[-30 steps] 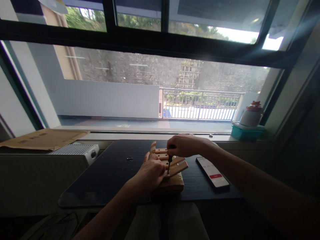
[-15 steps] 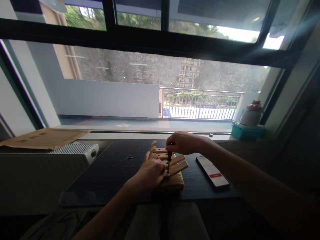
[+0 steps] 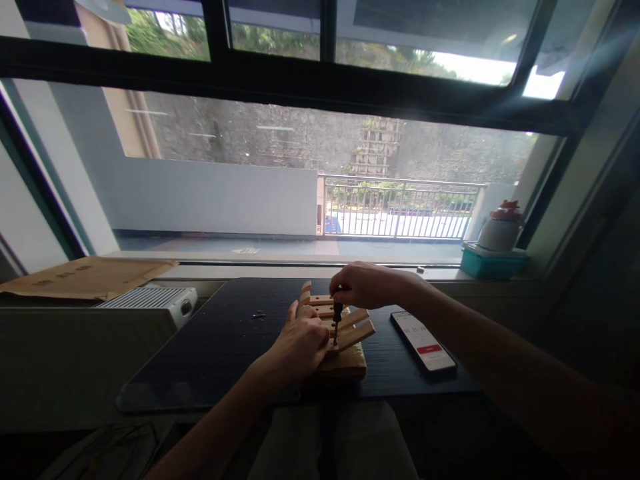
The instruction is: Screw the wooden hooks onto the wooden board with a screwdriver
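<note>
A small wooden slatted piece (image 3: 350, 331) lies on a dark mat (image 3: 220, 347), resting on a tan block (image 3: 347, 364). My left hand (image 3: 300, 343) presses down on the left side of the slats, fingers curled over them. My right hand (image 3: 363, 285) is closed round the top of a small black screwdriver (image 3: 337, 321), which stands upright with its tip on the front slat. A tiny screw (image 3: 259, 315) lies loose on the mat to the left.
A phone (image 3: 423, 341) with a lit screen lies on the mat at the right. A white ribbed appliance (image 3: 150, 299) and a cardboard sheet (image 3: 80, 276) sit at the left. A teal box with a white jar (image 3: 494, 248) stands on the windowsill.
My right hand with the screwdriver has risen slightly and shifted a little left. The left hand stays on the slats.
</note>
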The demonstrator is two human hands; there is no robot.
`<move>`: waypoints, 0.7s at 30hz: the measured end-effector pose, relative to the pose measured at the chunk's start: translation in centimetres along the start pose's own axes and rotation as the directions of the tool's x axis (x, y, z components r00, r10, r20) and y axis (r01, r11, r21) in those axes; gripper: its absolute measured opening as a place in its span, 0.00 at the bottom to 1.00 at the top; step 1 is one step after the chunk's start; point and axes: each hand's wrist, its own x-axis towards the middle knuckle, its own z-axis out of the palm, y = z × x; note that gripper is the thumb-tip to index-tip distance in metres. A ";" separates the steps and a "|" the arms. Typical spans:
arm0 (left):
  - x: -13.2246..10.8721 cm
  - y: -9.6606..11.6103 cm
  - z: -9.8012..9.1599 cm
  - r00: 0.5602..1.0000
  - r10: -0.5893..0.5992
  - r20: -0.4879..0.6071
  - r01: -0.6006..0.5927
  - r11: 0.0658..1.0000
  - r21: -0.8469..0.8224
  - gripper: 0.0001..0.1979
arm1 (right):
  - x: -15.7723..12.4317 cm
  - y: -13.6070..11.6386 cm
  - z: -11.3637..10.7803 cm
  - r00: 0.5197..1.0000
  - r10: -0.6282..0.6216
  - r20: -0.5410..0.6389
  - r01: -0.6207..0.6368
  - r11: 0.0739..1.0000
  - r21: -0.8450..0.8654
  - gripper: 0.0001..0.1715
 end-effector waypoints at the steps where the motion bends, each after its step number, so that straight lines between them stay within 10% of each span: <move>1: 0.0 0.0 0.0 1.000 0.007 -0.004 -0.007 1.000 0.009 0.08 | 0.0 0.0 0.2 1.000 0.006 -0.005 -0.006 1.000 0.005 0.13; 5: -0.9 -0.2 -0.5 0.999 0.037 -0.039 -0.036 0.999 0.029 0.12 | -0.1 0.0 0.3 0.999 0.036 0.005 -0.036 0.999 0.009 0.15; 11: -3.8 -2.2 1.5 0.901 -0.192 -0.389 0.141 0.978 -0.156 0.27 | -0.5 0.6 -0.7 0.996 0.062 0.064 -0.064 0.998 0.026 0.16; 16: -4.8 -2.8 4.7 0.822 -0.439 -0.364 0.248 0.850 -0.465 0.24 | -0.4 0.6 -1.0 0.986 0.070 0.152 -0.077 0.996 0.044 0.18; 21: -4.5 -2.6 5.4 0.855 -0.419 -0.307 0.245 0.846 -0.474 0.22 | -0.3 0.2 -0.6 0.985 0.063 0.159 -0.066 0.998 0.015 0.16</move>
